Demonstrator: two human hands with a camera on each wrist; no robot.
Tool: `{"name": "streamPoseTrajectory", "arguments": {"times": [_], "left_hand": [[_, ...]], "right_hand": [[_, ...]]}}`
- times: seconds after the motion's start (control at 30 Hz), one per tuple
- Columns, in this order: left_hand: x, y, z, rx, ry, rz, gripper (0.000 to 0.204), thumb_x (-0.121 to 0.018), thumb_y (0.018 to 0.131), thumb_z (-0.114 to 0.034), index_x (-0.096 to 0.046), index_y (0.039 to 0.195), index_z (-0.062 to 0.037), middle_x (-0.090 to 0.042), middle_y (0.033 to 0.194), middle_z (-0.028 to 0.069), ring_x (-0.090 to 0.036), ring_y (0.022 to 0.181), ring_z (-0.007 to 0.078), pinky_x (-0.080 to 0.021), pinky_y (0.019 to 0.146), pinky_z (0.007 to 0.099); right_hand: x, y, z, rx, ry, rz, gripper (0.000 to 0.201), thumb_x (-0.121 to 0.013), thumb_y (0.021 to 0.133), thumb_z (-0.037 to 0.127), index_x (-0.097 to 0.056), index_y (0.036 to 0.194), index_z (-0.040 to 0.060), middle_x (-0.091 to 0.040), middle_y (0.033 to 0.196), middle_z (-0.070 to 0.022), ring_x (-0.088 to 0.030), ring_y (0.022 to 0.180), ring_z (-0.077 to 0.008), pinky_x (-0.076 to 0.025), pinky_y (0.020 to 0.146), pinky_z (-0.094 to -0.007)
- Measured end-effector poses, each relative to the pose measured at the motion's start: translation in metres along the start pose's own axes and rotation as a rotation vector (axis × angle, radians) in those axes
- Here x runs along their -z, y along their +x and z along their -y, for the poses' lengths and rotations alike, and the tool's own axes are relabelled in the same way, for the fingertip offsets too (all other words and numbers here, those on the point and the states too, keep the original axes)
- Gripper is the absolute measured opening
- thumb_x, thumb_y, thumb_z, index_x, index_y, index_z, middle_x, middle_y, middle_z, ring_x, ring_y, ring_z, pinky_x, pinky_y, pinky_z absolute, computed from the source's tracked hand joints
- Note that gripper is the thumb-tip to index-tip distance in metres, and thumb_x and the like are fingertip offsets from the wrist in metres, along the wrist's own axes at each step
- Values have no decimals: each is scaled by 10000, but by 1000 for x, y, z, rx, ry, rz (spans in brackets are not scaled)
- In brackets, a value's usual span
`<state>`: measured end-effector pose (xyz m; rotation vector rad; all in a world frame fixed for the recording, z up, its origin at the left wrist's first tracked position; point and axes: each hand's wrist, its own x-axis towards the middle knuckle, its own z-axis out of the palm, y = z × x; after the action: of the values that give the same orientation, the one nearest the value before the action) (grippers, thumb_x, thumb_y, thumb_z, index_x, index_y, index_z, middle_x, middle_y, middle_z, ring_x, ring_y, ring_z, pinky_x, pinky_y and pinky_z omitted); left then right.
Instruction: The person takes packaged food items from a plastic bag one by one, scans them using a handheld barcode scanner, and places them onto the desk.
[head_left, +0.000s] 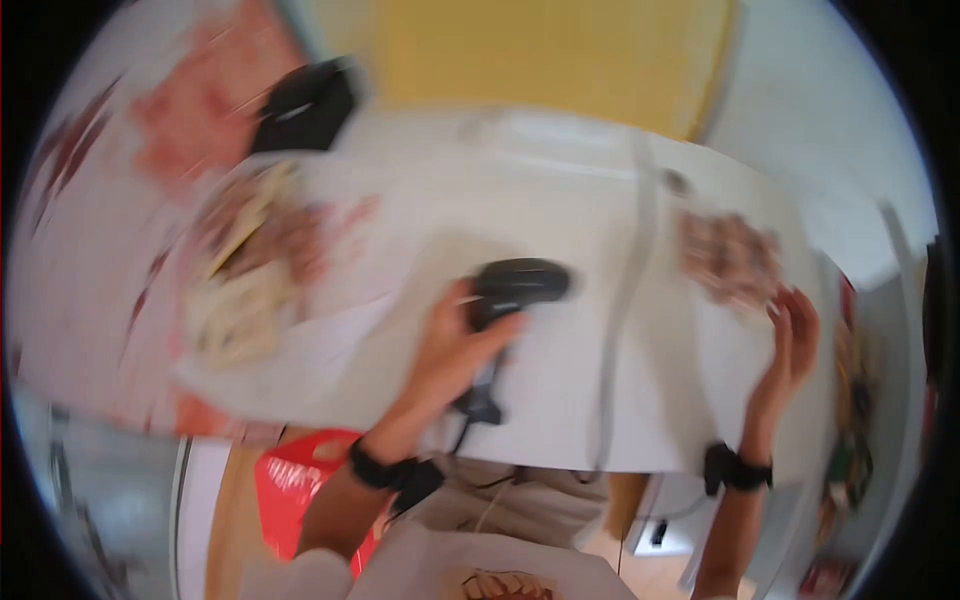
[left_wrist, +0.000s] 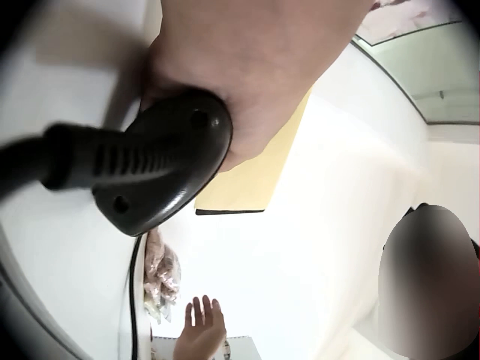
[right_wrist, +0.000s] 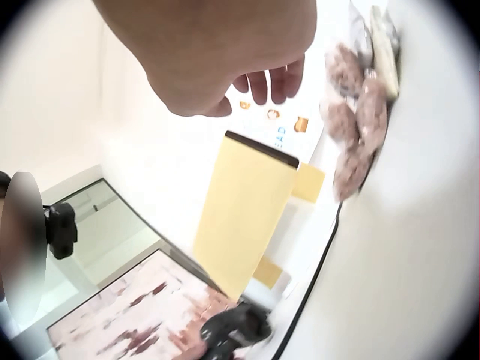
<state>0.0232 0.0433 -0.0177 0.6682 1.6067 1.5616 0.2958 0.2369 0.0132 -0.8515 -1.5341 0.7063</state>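
While left hand [head_left: 455, 350] grips it, scanner [head_left: 515, 285] points right.

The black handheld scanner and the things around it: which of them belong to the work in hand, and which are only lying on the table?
In use:
black handheld scanner with cord, gripped by the left hand
clear bag of pinkish pieces, near the right hand

Lying about:
blurred pile of packets
black box
red bag
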Motion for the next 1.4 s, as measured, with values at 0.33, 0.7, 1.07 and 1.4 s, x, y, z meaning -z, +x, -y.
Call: {"name": "streamPoseTrajectory", "arguments": {"times": [0.33,0.7,1.07,1.4], "left_hand": [[50,-18,-33,-585,624,-452,153,-631,804,-18,-646,950,-59,-642,951,106,-626,740,291,-515,685,366],[215,95,-77,-216,1631,7,444,-662,716,-141,-621,1132,8,-644,1039,211,-629,935,352,-496,826,389],[177,71,-122,-237,1277,-237,262,-739,777,-228,-617,771,5,-595,677,55,-536,619,128,-420,579,305],[91,10,-127,-571,332,-157,249,-713,857,-95,-505,727,-54,-573,691,-14,-495,612,30,-387,543,193]], "right_hand": [[-76,-26,5,-462,166,741,237,-569,947,200,-602,1098,21,-648,974,-79,-593,788,-113,-476,657,-254],[-77,-24,-7,-485,189,739,169,-580,929,119,-626,1036,-3,-652,914,-72,-564,731,-91,-473,621,-237],[-72,-26,-13,-465,265,741,176,-589,919,105,-621,1039,-20,-648,903,-72,-576,740,-103,-484,645,-245],[-60,-27,26,-261,459,583,238,-607,884,38,-583,1112,-28,-644,1026,-124,-646,883,-184,-539,747,-297]]}}
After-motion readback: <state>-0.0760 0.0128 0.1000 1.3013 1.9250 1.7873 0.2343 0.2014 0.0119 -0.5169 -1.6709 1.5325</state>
